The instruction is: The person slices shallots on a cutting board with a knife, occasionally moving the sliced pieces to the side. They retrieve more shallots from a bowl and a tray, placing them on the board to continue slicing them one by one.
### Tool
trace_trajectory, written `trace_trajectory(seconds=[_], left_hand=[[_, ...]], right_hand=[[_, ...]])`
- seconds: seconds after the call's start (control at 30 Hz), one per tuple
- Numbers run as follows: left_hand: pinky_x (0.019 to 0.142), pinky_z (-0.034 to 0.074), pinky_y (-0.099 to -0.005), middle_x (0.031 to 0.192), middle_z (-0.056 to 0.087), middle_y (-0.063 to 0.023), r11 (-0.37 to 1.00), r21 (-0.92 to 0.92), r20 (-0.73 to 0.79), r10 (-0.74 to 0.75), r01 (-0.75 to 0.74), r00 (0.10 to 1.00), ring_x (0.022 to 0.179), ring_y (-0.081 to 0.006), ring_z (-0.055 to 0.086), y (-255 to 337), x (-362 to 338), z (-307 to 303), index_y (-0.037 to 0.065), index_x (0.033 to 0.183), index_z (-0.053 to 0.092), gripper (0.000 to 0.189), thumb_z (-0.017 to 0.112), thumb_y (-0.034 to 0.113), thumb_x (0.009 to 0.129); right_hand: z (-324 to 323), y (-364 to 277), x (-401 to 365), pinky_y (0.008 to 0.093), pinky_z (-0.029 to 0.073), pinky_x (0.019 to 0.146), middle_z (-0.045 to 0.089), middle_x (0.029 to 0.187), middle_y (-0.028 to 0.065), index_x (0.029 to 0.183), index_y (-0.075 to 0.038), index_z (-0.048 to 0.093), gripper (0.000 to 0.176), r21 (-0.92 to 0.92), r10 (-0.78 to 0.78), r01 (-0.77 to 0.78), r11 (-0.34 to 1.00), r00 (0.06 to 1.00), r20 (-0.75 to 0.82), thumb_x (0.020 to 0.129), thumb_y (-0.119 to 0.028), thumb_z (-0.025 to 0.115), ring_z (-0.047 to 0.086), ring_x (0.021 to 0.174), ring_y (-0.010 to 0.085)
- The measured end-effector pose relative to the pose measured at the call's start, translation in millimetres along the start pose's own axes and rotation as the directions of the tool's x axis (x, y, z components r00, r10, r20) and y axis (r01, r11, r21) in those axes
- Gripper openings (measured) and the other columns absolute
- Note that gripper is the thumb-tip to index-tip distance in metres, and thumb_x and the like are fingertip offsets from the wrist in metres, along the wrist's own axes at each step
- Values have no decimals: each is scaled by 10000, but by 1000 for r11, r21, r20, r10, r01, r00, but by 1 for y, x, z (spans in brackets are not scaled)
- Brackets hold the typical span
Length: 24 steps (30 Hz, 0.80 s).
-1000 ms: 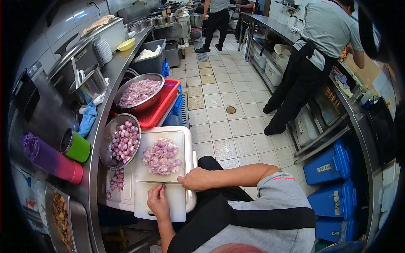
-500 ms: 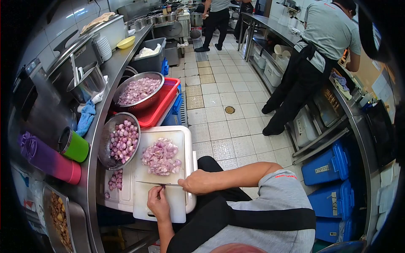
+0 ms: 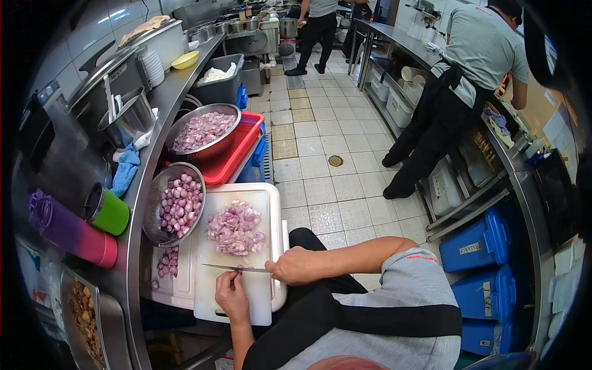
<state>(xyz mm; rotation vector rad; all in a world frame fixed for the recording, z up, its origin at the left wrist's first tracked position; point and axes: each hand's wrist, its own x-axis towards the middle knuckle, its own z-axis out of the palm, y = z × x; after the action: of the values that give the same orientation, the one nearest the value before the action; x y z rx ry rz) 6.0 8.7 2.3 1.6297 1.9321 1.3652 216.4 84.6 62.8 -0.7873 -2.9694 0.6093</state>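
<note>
My right hand [image 3: 291,266] is wrapped round the handle of a knife [image 3: 231,267], whose blade points left across the white cutting board [image 3: 213,296]. Just below the blade, my left hand [image 3: 232,293] has its fingertips pinched on a small shallot that is mostly hidden by fingers and blade. Beyond the knife lies a pile of cut shallots [image 3: 235,227] on the board. Whole peeled shallots [image 3: 179,206] fill a tilted metal colander [image 3: 154,213] to the left. Several loose shallots [image 3: 168,263] lie on the white lid under the board, at its left side.
A large metal bowl [image 3: 229,129] of cut shallots rests on a red basket [image 3: 248,142] ahead. Along the left runs a steel counter [image 3: 143,172] with a green cup [image 3: 111,213] and a pink-purple bottle [image 3: 77,234]. A co-worker [image 3: 475,61] bends over the right counter.
My right hand and the knife have shifted slightly to the right and upward. My left hand stays almost in place, still pinching.
</note>
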Motion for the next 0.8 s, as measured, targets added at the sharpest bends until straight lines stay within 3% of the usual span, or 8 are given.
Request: trace_trajectory(seconds=[0.07,0.17,0.3,0.37,0.6,0.67,0.8], left_hand=[[668,516,-297,898,650,-108,999,-34,-43,8,-10,999,762,-198,635,-3,-1,3,-27,909,674,71,667,-35,839],[665,515,-300,897,647,-110,999,-36,-54,25,-27,998,757,-199,632,-2,-1,3,-30,905,669,62,664,-34,843],[662,514,-303,891,642,-110,999,-31,-44,23,-25,999,757,-199,631,-5,-1,3,-29,904,664,55,662,-32,848],[693,541,-349,923,646,-139,1000,-10,-17,-2,2,1000,794,-280,652,-2,-1,1,-25,912,658,73,660,-32,840],[686,539,-354,920,642,-136,1000,-8,-19,-5,5,1000,787,-280,650,-2,-1,2,-24,907,653,72,671,-23,837],[675,516,-310,881,637,-119,999,-39,-40,18,-20,999,764,-226,633,-1,-1,2,-31,901,657,59,659,-35,843],[682,517,-314,883,637,-121,999,-4,-39,40,-40,998,770,-233,635,1,-1,2,-32,898,656,57,659,-37,842]], right_hand=[[14,2,10,506,500,488,616,597,187,950,19,487,259,18,10,-9,1000,1000,-21,923,-232,547,654,565,389],[40,9,33,506,496,476,614,590,182,948,14,490,259,76,-11,21,997,992,-125,923,-237,548,651,556,389],[32,10,36,506,492,467,613,586,176,953,14,497,258,42,-29,35,999,992,-119,923,-237,548,649,548,388],[19,7,21,505,493,467,614,587,174,958,17,499,259,-7,-50,50,999,994,-95,924,-235,547,649,546,388],[15,1,12,501,503,479,618,593,180,958,19,502,257,29,9,-9,1000,1000,-16,922,-229,556,656,561,388],[35,6,26,500,508,491,622,601,187,956,20,502,260,52,-4,8,999,997,-81,922,-230,564,660,576,391],[33,5,34,500,511,504,626,609,190,950,18,497,264,68,5,1,998,995,-99,929,-236,564,663,587,392]])
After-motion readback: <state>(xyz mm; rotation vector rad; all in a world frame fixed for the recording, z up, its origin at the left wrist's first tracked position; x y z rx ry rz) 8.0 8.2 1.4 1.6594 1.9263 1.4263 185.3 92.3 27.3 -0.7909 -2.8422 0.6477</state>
